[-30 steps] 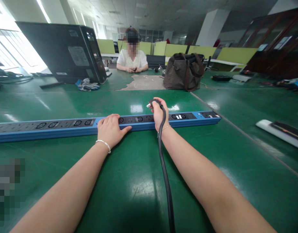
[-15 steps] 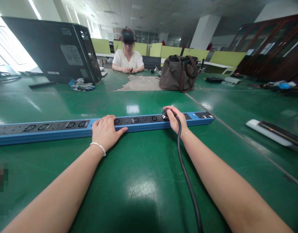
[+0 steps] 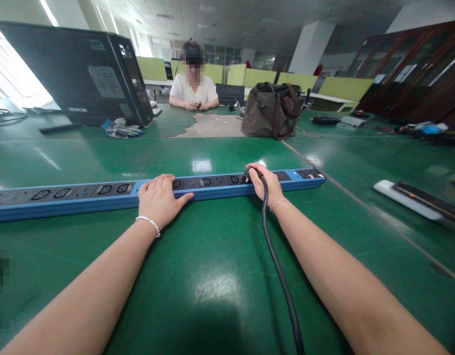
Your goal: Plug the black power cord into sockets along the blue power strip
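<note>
A long blue power strip (image 3: 216,192) with black sockets runs across the green table. Over its middle lies my left hand (image 3: 159,199), fingers curled across the top and thumb along the front side, holding it. My right hand (image 3: 262,182) is closed around a black plug (image 3: 246,175) right at the sockets towards the strip's right end. Metal prongs show at the plug's left side; whether they touch a socket I cannot tell. From the plug, a thick black cable (image 3: 277,256) hangs down towards me between my forearms.
Across the table sits a person (image 3: 193,91) in white, hands together. A black computer case (image 3: 75,79) stands at the left, with gloves (image 3: 122,129) before it. A brown bag (image 3: 266,111) is at the back. White and black bars (image 3: 408,199) lie at the right.
My right hand has shifted slightly left with the plug, and the cable has swung left with it. My left hand stays on the power strip. The whole view has drifted a little.
</note>
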Tool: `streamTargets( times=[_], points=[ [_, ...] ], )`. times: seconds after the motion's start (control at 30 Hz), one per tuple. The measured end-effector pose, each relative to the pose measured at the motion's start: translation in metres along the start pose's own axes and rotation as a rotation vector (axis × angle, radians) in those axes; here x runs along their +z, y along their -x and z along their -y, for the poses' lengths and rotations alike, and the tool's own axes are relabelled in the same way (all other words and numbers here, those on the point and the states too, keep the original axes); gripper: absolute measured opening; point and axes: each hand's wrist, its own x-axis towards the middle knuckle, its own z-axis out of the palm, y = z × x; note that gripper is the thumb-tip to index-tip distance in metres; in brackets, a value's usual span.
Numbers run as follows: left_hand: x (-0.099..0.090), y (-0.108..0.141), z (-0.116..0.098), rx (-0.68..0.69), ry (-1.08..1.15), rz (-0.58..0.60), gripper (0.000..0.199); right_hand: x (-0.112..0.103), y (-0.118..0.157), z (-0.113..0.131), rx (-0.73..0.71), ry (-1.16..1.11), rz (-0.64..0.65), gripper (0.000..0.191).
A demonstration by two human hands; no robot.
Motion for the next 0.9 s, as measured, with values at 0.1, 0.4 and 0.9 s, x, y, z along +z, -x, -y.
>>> streamTargets(
  times=[0.1, 0.4, 0.9],
  points=[
    [-0.0002, 0.0, -0.0005, -0.001, -0.01, 0.001, 0.064, 0.0001, 0.0009, 0.0017, 0.007, 0.01, -0.016, 0.032],
    [-0.0014, -0.0002, -0.0018, -0.007, -0.024, 0.007, 0.065, 0.0005, 0.0006, 0.0026, 0.024, 0.033, -0.028, 0.031],
    [-0.0033, 0.0003, -0.0029, -0.015, -0.008, 0.016, 0.064, -0.0016, 0.004, 0.0101, -0.027, 0.203, 0.03, 0.034]
  ],
)
